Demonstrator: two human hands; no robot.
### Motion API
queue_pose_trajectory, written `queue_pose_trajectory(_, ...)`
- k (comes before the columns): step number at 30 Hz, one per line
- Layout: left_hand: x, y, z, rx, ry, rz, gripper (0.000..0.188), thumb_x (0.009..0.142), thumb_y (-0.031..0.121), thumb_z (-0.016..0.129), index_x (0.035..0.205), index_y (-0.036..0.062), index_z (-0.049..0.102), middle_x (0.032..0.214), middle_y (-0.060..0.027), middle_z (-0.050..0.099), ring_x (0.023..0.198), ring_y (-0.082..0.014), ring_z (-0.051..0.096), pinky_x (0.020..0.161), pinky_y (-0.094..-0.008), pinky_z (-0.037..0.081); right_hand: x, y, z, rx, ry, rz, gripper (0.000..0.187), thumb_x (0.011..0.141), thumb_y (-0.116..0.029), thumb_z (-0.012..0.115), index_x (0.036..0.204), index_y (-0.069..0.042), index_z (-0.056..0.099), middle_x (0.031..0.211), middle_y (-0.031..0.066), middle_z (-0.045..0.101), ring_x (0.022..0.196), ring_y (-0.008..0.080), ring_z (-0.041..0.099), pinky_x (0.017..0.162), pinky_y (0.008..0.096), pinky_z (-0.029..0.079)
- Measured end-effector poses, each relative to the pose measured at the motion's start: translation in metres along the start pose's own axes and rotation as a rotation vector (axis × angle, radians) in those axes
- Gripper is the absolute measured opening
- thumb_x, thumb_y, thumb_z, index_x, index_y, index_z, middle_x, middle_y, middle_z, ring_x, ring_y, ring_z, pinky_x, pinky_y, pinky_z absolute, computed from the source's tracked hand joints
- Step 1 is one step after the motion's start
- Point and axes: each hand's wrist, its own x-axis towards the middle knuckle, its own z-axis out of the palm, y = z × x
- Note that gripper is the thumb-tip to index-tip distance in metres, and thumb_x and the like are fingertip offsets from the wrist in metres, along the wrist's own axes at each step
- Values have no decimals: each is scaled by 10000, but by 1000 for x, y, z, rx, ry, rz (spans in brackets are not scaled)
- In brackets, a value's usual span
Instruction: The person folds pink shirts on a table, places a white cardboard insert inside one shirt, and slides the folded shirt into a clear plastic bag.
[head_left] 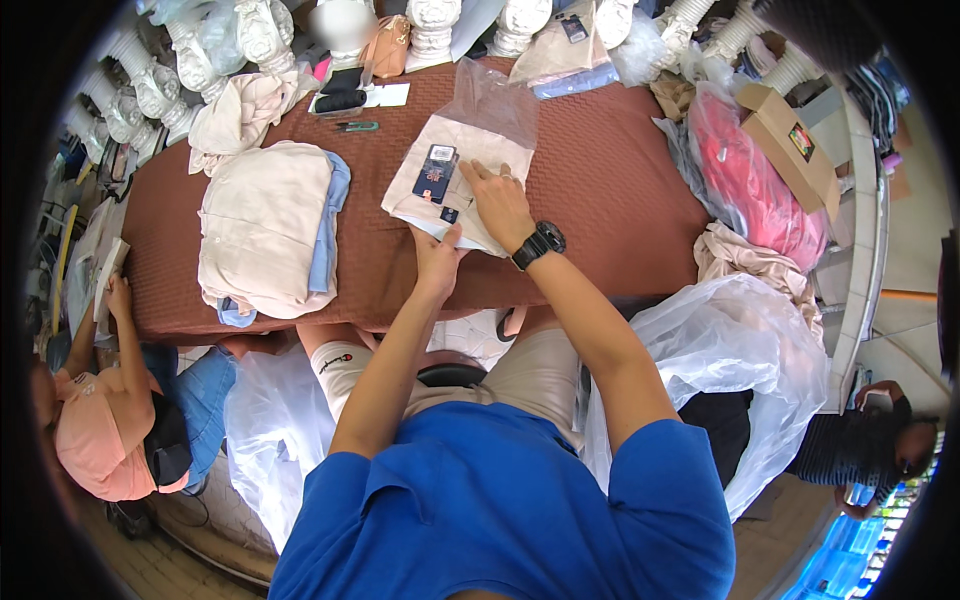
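A folded beige garment [408,178] lies in a clear plastic bag [492,102] on the table in front of me. Dark tags hang on its front, the larger tag [435,174] bearing a white label. My left hand [437,262] pinches the near edge of the bagged garment, thumb on top and fingers underneath. Flat across its right half rests my right hand [500,203], fingers stretched out, with a black watch [540,245] on that wrist. Left of the package sits a pile of folded beige garments [262,225] with a light blue one [332,222] along its side.
A brown cloth [615,190] covers the table. Scissors-like green snips [357,127], black thread [340,101] and a brown pouch [386,46] lie farther back. At right are a red bagged bundle [745,165] and a cardboard box [790,150]. Large plastic bags [720,340] flank my legs; another person [110,430] sits left.
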Motion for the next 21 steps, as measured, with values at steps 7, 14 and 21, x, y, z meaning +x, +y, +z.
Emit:
queue_pose_trajectory(7, 2, 1, 14, -66, 4, 0, 670, 940, -112, 464, 1476, 155, 163, 1447, -166, 367, 1273, -301, 499, 1010, -495, 509, -9, -12, -26, 2, -79, 23, 522, 863, -45, 504, 1384, -81, 485, 1373, 145, 566, 1121, 513, 575, 929, 508, 508)
queue_pose_trajectory(14, 0, -1, 21, -60, -33, -17, 721, 943, -97, 479, 1475, 220, 110, 1449, -149, 365, 1277, -282, 490, 974, -473, 531, -25, -20, -39, -23, -84, 19, 634, 818, -2, 576, 1426, -67, 411, 1350, 143, 582, 1108, 484, 597, 924, 498, 510)
queue_pose_trajectory(21, -1, -6, 20, -43, -95, -7, 775, 952, -76, 477, 1489, 258, 30, 1430, -147, 356, 1251, -268, 496, 938, -455, 546, -40, -28, -40, -25, -39, 87, 603, 826, -25, 583, 1407, -39, 423, 1286, 153, 621, 1114, 470, 598, 926, 504, 501)
